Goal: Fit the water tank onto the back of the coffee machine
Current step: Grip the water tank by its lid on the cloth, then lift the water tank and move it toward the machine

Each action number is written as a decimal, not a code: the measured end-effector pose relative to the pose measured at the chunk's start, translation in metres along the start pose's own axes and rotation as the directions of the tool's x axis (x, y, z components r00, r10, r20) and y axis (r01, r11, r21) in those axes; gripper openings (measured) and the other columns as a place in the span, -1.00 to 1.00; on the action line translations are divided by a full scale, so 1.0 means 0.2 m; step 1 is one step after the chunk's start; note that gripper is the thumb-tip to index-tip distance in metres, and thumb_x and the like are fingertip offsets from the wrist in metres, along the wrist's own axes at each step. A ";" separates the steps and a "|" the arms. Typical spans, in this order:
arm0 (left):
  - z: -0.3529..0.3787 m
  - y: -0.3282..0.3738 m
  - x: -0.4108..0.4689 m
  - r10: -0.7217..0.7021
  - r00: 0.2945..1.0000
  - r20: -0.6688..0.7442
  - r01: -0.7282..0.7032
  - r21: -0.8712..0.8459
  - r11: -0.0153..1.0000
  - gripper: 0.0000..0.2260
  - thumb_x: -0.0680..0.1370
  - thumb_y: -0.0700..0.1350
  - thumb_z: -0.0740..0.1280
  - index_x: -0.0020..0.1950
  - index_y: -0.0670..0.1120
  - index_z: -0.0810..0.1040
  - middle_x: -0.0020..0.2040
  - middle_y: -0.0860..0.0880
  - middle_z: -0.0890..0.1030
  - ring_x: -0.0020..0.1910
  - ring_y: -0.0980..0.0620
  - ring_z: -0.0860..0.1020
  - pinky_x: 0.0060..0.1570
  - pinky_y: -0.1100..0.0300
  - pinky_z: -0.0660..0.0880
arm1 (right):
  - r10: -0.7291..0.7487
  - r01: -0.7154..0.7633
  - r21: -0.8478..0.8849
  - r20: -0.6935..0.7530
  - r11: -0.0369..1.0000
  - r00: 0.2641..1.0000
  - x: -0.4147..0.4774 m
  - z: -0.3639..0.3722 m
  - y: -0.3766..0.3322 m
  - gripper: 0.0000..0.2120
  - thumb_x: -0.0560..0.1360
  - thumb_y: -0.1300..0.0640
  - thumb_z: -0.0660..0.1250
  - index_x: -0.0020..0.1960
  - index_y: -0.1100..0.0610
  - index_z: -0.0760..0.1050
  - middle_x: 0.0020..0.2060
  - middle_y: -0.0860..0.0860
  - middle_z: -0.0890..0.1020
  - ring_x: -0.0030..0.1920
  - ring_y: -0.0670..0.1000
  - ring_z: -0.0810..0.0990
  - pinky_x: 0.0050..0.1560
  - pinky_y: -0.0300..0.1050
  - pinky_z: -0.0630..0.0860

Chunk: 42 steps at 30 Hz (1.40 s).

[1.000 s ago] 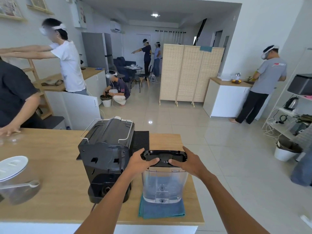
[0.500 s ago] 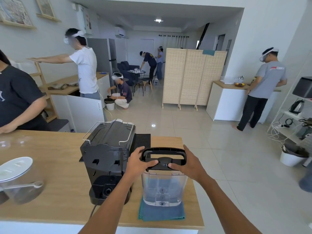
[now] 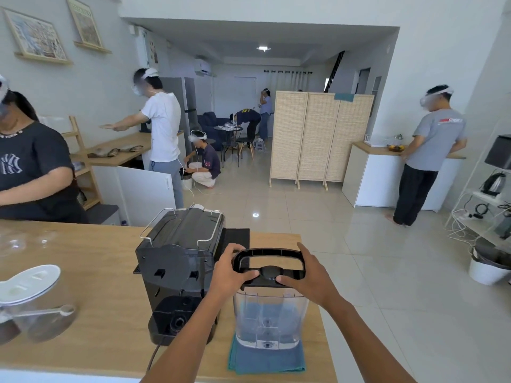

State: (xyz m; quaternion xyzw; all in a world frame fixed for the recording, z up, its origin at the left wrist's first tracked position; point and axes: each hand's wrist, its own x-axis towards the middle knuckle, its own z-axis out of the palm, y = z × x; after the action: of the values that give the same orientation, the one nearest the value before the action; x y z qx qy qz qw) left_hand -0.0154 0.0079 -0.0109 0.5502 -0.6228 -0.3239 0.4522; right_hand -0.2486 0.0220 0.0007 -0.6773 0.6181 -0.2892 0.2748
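While the blue cloth (image 3: 266, 360) is lying at the near right edge of the wooden counter (image 3: 91, 272), the clear water tank (image 3: 269, 313) is standing upright on it, just to the right of the black coffee machine (image 3: 179, 275) and not yet attached to it. Both hands are clasping the tank's black lid: the left hand (image 3: 231, 275) is curling over the lid's left end with its thumb pressing on the near edge, and the right hand (image 3: 311, 277) is gripping the right end, thumb lying along the near edge and one finger reaching up beside the handle (image 3: 269, 257), which is standing raised above the lid. The coffee machine is showing its back toward the camera, with a dark socket at its base and a cord trailing off the near edge. At the near left, a clear jar (image 3: 33, 308) with a white lid is sitting on the counter with a scoop across its front. Farther off, a black mat (image 3: 235, 239) is lying behind the machine. Beyond the counter, a person in a dark shirt (image 3: 30, 172) is standing at the left, and a folding woven screen (image 3: 320, 139) is standing on the tiled floor.
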 end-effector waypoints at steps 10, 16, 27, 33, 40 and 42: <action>0.04 0.00 -0.03 0.042 0.997 0.071 -0.047 0.074 0.996 -0.63 0.42 0.04 0.53 0.09 0.07 0.42 0.05 0.15 0.57 0.10 0.15 0.52 0.10 0.15 0.45 | 0.027 -0.020 0.112 -0.061 0.993 0.998 -0.04 0.01 -0.03 -0.06 0.37 -0.52 0.16 0.64 -0.14 0.09 0.52 0.04 0.44 0.39 0.12 0.54 0.35 0.01 0.48; 0.06 0.03 -0.06 -0.069 0.998 0.002 0.069 -0.049 0.996 -0.39 0.47 0.37 0.26 0.48 0.21 0.35 0.37 0.16 0.46 0.39 0.11 0.35 0.41 0.05 0.26 | 0.041 -0.010 0.207 -0.144 0.978 0.989 -0.05 0.05 -0.04 -0.35 0.56 -0.32 0.20 0.60 -0.17 0.23 0.51 0.00 0.45 0.46 0.08 0.47 0.41 -0.03 0.40; 0.10 0.05 -0.07 -0.144 0.988 -0.052 0.129 -0.222 0.967 -0.62 0.61 0.03 0.27 0.44 0.17 0.43 0.28 0.12 0.56 0.10 0.35 0.48 0.11 0.42 0.35 | 0.094 -0.017 0.375 -0.189 0.927 0.977 -0.04 0.09 -0.02 -0.50 0.62 -0.13 0.28 0.54 -0.21 0.32 0.49 -0.01 0.47 0.40 0.06 0.49 0.42 -0.05 0.41; 0.08 0.03 -0.12 -0.146 0.989 -0.004 0.142 -0.208 0.968 -0.52 0.59 0.10 0.28 0.50 0.24 0.28 0.49 0.09 0.34 0.47 0.07 0.26 0.31 0.15 0.22 | 0.049 0.010 0.364 -0.152 0.931 0.987 -0.08 0.08 0.04 -0.34 0.51 -0.30 0.26 0.57 -0.27 0.20 0.54 -0.07 0.40 0.52 0.01 0.37 0.45 -0.11 0.29; 0.06 -0.10 -0.20 -0.067 0.993 0.093 0.067 0.005 0.998 -0.36 0.45 0.37 0.28 0.49 0.40 0.14 0.55 0.18 0.22 0.50 0.10 0.22 0.46 -0.08 0.23 | -0.056 0.093 0.307 -0.129 0.947 0.990 -0.13 0.15 0.17 -0.23 0.39 -0.52 0.24 0.53 -0.46 0.06 0.53 -0.28 0.31 0.51 -0.14 0.32 0.47 -0.11 0.39; 0.08 -0.10 -0.22 -0.057 0.991 0.119 0.041 0.137 0.990 -0.31 0.46 0.37 0.26 0.52 0.37 0.05 0.59 0.15 0.12 0.54 0.10 0.09 0.47 -0.06 0.14 | -0.086 0.109 0.231 -0.106 0.967 0.991 -0.12 0.19 0.21 -0.18 0.39 -0.56 0.19 0.57 -0.42 0.01 0.56 -0.15 0.34 0.55 -0.03 0.32 0.48 0.12 0.42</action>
State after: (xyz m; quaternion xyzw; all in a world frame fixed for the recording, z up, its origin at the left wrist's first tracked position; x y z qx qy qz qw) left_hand -0.0229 0.0451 -0.0439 0.5736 -0.6560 -0.3253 0.3672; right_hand -0.2509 0.0430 -0.0579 -0.6550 0.5575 -0.4057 0.3092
